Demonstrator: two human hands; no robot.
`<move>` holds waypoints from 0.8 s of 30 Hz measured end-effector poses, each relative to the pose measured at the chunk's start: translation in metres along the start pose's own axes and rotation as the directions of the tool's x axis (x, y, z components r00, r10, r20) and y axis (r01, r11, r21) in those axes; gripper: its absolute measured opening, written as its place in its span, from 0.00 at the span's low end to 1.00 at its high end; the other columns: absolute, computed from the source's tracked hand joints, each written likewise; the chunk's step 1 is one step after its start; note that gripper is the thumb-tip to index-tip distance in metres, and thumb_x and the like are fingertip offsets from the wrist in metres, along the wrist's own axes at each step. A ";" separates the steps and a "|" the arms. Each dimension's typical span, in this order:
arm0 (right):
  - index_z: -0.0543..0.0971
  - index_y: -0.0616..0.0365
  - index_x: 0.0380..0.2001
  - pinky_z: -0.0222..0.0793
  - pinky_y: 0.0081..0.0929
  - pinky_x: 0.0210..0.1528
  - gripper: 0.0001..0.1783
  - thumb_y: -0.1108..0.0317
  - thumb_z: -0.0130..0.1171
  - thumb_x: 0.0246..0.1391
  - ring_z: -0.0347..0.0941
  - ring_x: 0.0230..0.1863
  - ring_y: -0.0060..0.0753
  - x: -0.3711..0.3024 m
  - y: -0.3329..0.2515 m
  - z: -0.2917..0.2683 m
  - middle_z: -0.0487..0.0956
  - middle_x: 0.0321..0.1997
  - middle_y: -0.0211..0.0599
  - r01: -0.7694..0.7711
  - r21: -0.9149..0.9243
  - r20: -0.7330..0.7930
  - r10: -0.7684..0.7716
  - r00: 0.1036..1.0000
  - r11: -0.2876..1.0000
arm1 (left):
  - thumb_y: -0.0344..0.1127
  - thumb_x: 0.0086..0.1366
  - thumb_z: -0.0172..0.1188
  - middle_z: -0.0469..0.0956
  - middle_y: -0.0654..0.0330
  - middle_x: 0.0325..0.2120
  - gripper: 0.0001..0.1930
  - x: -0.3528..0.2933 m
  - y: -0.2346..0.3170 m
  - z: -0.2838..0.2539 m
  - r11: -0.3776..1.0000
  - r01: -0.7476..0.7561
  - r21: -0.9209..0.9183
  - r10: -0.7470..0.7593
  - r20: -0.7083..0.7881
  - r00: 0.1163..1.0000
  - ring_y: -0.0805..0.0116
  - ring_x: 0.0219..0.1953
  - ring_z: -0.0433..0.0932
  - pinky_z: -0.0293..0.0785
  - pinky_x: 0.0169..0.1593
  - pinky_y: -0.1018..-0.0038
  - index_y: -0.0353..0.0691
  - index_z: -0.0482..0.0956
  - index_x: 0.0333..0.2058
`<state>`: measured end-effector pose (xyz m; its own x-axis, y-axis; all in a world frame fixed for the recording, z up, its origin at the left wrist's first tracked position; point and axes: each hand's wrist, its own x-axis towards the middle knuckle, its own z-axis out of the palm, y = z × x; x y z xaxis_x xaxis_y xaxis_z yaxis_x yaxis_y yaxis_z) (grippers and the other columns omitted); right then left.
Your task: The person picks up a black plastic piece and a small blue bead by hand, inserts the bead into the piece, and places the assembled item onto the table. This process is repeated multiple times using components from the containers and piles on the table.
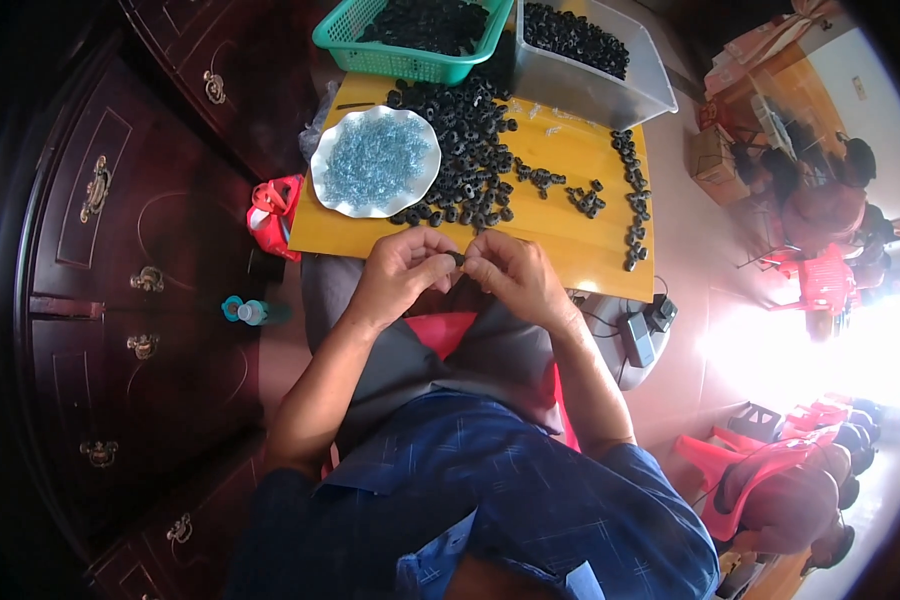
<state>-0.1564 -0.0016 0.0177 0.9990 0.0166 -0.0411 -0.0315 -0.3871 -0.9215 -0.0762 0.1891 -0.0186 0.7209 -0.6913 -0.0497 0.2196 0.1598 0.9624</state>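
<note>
My left hand (407, 272) and my right hand (518, 278) meet just in front of the near edge of the yellow table (560, 245). Between their pinched fingertips is a small black part (458, 258), mostly covered by the fingers. Beyond my left hand stands a white plate (320, 176) with a wavy rim, filled with tiny translucent bluish pieces (375, 160). A heap of small black ring-like parts (465, 165) spreads beside the plate. Smaller clusters (585, 200) and a row of black parts (632, 200) lie farther right.
A green basket (410, 65) and a clear plastic bin (595, 88), both holding black parts, stand at the far side. Dark wooden cabinets (170, 230) rise on the left. A red bag (273, 215) hangs near the table's left edge. Other people sit at right.
</note>
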 end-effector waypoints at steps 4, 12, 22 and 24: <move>0.76 0.60 0.34 0.70 0.21 0.31 0.12 0.61 0.58 0.65 0.72 0.26 0.18 0.001 0.006 0.013 0.76 0.23 0.27 0.009 0.118 -0.092 0.002 0.996 0.993 | 0.28 0.68 0.59 0.80 0.63 0.29 0.06 0.000 -0.002 -0.002 0.995 0.048 -0.088 -0.049 -0.005 0.999 0.80 0.28 0.77 0.75 0.35 0.83 0.34 0.78 0.41; 0.77 0.58 0.33 0.66 0.18 0.29 0.09 0.64 0.61 0.63 0.67 0.25 0.12 0.008 0.029 0.000 0.74 0.22 0.19 0.050 0.173 -0.203 -0.014 0.979 0.984 | 0.33 0.68 0.60 0.81 0.62 0.31 0.07 -0.003 0.003 -0.002 0.945 0.166 -0.282 -0.153 0.066 0.986 0.80 0.28 0.78 0.76 0.35 0.82 0.39 0.77 0.42; 0.81 0.57 0.35 0.74 0.38 0.38 0.14 0.58 0.63 0.54 0.80 0.34 0.44 0.039 0.081 -0.064 0.82 0.30 0.39 -0.319 -0.490 -0.596 -0.046 0.801 0.811 | 0.32 0.69 0.59 0.82 0.62 0.31 0.06 -0.002 0.000 -0.004 0.925 0.178 -0.337 -0.162 0.074 0.984 0.80 0.27 0.78 0.76 0.34 0.83 0.39 0.77 0.42; 0.81 0.56 0.36 0.74 0.41 0.40 0.16 0.54 0.62 0.54 0.80 0.36 0.46 0.043 0.083 -0.064 0.81 0.30 0.41 -0.380 -0.496 -0.607 0.001 0.795 0.781 | 0.32 0.69 0.59 0.82 0.62 0.31 0.06 -0.002 0.000 -0.004 0.924 0.181 -0.338 -0.169 0.064 0.984 0.80 0.27 0.78 0.76 0.34 0.83 0.39 0.77 0.42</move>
<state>-0.1141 -0.0923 -0.0358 0.8128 -0.5468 0.2010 -0.3883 -0.7656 -0.5129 -0.0751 0.1938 -0.0195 0.6299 -0.7519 -0.1945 0.5552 0.2608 0.7898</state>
